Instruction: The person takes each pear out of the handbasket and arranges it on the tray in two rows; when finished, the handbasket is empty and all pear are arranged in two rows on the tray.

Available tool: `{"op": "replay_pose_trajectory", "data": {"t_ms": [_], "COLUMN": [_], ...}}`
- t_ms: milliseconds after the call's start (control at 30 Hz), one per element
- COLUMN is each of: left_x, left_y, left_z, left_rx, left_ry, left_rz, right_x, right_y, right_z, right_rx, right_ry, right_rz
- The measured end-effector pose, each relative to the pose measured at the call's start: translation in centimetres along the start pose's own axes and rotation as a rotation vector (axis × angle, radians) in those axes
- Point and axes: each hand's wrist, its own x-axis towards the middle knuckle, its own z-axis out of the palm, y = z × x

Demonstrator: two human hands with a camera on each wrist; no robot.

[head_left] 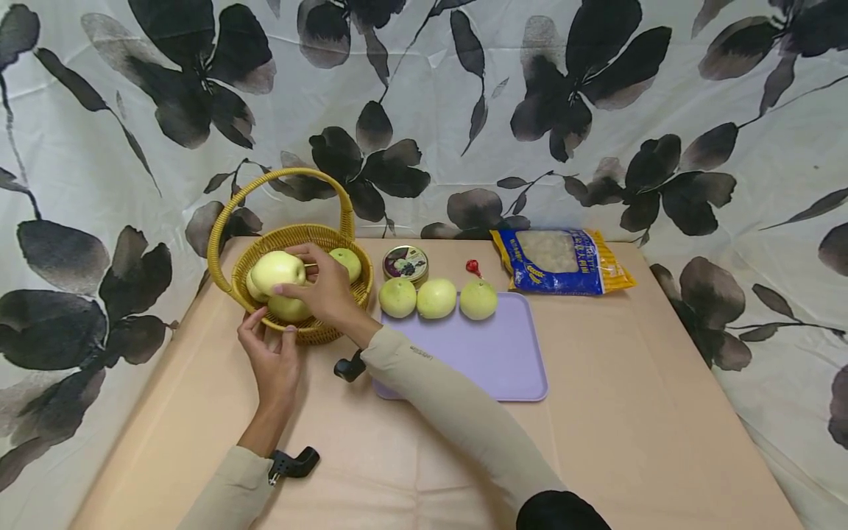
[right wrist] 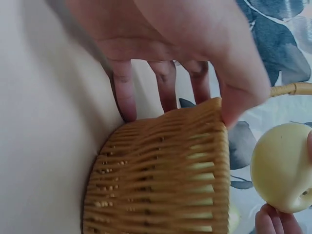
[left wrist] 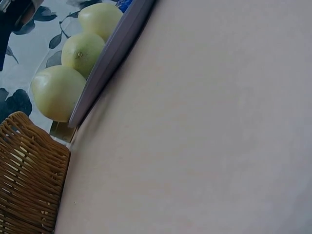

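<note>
A yellow-green apple (head_left: pixel 279 272) is held in my right hand (head_left: pixel 331 291), over the wicker basket (head_left: pixel 314 234). Thumb and fingers pinch its side; in the right wrist view the same apple (right wrist: pixel 280 165) shows at the right edge, with fingertips on it. More apples lie in the basket, one (head_left: pixel 346 263) at its right side, others partly hidden under the hand. My left hand (head_left: pixel 271 364) grips the basket's near left side. Close up in the right wrist view, that hand's thumb rests on the rim and its fingers lie along the woven wall (right wrist: pixel 156 175).
A lilac tray (head_left: pixel 477 361) lies right of the basket, with three apples (head_left: pixel 436 298) along its far edge. Behind them stand a round tin (head_left: pixel 405 263) and a small red item (head_left: pixel 472 266). A blue and yellow bag (head_left: pixel 563 261) lies at the back right.
</note>
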Motion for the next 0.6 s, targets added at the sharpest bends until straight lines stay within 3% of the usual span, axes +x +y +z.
{"op": "replay_pose_trajectory", "data": {"t_ms": [600], "left_x": [0.0], "left_y": [-0.2], "left_z": [0.1], "left_rx": [-0.039], "left_ry": [0.012], "left_rz": [-0.001], "right_x": [-3.0], "right_y": [-0.3], "right_z": [-5.2], "right_rx": [0.112], "right_ry": [0.056], "right_rz": [-0.103]}}
